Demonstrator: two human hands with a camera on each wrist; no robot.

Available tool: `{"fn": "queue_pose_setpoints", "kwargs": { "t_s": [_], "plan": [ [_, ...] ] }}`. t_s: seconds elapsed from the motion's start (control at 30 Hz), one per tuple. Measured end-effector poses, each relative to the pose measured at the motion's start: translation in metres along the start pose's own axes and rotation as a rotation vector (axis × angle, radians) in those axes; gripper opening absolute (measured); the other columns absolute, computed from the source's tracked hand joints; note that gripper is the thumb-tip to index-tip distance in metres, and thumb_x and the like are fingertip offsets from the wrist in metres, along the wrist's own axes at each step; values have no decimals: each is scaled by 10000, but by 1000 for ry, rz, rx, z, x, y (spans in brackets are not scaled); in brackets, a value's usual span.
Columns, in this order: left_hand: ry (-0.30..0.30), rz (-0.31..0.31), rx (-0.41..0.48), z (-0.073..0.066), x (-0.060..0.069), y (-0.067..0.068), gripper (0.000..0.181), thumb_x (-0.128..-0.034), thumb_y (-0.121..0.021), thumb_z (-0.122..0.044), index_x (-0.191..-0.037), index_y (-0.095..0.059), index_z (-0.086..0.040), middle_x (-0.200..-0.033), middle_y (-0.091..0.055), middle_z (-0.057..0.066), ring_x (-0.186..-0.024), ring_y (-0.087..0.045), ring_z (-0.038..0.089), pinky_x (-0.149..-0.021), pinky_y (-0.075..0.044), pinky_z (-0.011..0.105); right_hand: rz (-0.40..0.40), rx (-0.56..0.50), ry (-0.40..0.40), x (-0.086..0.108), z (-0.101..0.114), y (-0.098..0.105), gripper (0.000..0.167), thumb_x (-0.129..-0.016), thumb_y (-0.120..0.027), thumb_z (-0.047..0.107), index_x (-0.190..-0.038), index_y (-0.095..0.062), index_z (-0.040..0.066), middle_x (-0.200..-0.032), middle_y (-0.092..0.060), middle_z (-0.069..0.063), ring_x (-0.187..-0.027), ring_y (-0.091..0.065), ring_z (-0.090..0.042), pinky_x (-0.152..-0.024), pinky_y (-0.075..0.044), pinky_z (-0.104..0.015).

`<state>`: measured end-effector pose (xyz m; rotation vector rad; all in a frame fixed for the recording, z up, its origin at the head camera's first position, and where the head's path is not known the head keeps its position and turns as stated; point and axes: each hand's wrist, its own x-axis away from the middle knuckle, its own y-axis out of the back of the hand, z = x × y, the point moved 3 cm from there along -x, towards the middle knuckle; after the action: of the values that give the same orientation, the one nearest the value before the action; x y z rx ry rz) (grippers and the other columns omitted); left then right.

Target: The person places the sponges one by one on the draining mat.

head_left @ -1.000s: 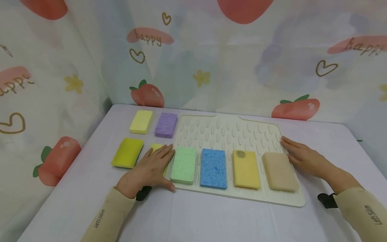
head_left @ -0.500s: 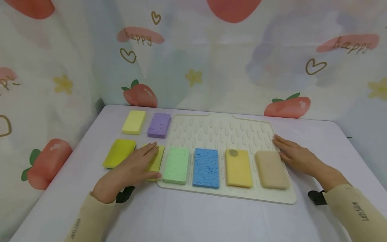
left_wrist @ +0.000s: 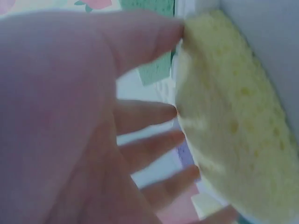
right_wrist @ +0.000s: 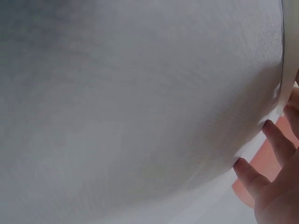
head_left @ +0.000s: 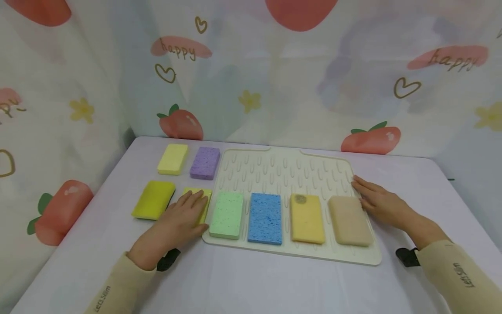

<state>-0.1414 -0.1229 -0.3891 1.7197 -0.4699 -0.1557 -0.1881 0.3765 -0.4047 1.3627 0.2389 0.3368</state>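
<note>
My left hand (head_left: 170, 226) lies over a yellow sponge (head_left: 207, 201) just left of the cream ridged mat (head_left: 280, 168). Its fingers are spread and fairly straight, with fingertips touching the sponge, which fills the right side of the left wrist view. My right hand (head_left: 386, 207) rests at the mat's right edge, fingers extended against it. Along the mat's front half lie a green sponge (head_left: 226, 215), a blue sponge (head_left: 265, 218), a yellow-orange sponge with a round dark mark (head_left: 307, 222) and a beige sponge (head_left: 350, 221). Much of the yellow sponge is hidden under my left hand.
Left of the mat are a pale yellow sponge (head_left: 172, 159), a purple sponge (head_left: 205, 163) and a bright yellow sponge with a dark underside (head_left: 154, 200). A printed cloth backdrop (head_left: 290, 87) rises behind and left of the white table (head_left: 266, 283).
My left hand has drawn left, away from the green sponge, and settled over the yellow sponge. The head view has shifted slightly. My right hand stays at the mat's right edge.
</note>
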Motion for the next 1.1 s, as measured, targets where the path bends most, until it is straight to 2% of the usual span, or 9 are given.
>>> {"fn": "queue_pose_setpoints", "kwargs": {
  "t_s": [0.13, 0.23, 0.43, 0.6, 0.77, 0.9, 0.97, 1.1],
  "plan": [
    [40, -20, 18, -4, 0, 1, 662, -947, -658, -265, -1496, -398, -2, -1587, -313, 215, -1440, -295, 480, -1084, -385, 640, 12, -6, -6, 0, 0, -1, 518, -1007, -523, 160, -1484, -415, -12, -1583, -343, -185, -1356, -413, -469, -1002, -415, -640],
    [65, -33, 13, -5, -1, 2, 630, -934, -639, -223, -1489, -422, -20, -1584, -328, 201, -1426, -322, 461, -1054, -416, 638, 22, -8, -14, 0, -1, -2, 525, -1008, -522, 165, -1489, -407, -10, -1588, -336, -184, -1365, -402, -466, -1015, -406, -640],
    [59, -101, -24, -3, -5, 6, 570, -884, -593, -144, -1444, -511, -77, -1547, -412, 157, -1398, -399, 386, -971, -471, 641, 14, 1, -12, -1, -2, -2, 525, -1006, -525, 160, -1487, -408, -13, -1582, -343, -190, -1366, -405, -463, -1022, -406, -635],
    [41, -153, -17, -3, -8, 9, 416, -916, -620, -144, -1330, -642, -161, -1521, -452, 141, -1366, -435, 391, -930, -472, 671, 6, 0, -4, -1, -2, -1, 521, -1009, -522, 162, -1488, -411, -10, -1579, -348, -192, -1365, -410, -462, -1011, -416, -629],
    [28, -248, 38, -2, -13, 13, 271, -929, -583, -140, -1143, -749, -129, -1477, -487, 182, -1321, -453, 428, -984, -458, 634, 18, -8, -8, -1, -1, 0, 530, -1012, -521, 168, -1495, -397, -10, -1583, -338, -194, -1374, -397, -465, -1028, -403, -632],
    [-6, -319, 73, -3, -17, 18, 263, -946, -589, -169, -1151, -734, -91, -1454, -503, 212, -1304, -468, 438, -1033, -445, 597, 35, -4, -10, -1, 0, 1, 533, -1016, -519, 171, -1497, -388, -18, -1589, -326, -195, -1382, -384, -464, -1037, -398, -628],
    [-16, -324, 97, -4, -19, 19, 283, -956, -589, -197, -1183, -718, -88, -1461, -493, 218, -1314, -459, 437, -1044, -435, 603, 45, -7, -11, 0, 1, 2, 534, -1019, -515, 172, -1499, -382, -21, -1592, -318, -195, -1387, -376, -464, -1038, -398, -627],
    [-14, -290, 135, -8, -23, 23, 340, -971, -570, -254, -1255, -686, -108, -1502, -446, 209, -1368, -412, 418, -1079, -407, 611, 52, -9, -9, 0, 2, 2, 535, -1020, -514, 169, -1497, -378, -31, -1591, -315, -201, -1387, -369, -470, -1040, -394, -627]
  ]
}}
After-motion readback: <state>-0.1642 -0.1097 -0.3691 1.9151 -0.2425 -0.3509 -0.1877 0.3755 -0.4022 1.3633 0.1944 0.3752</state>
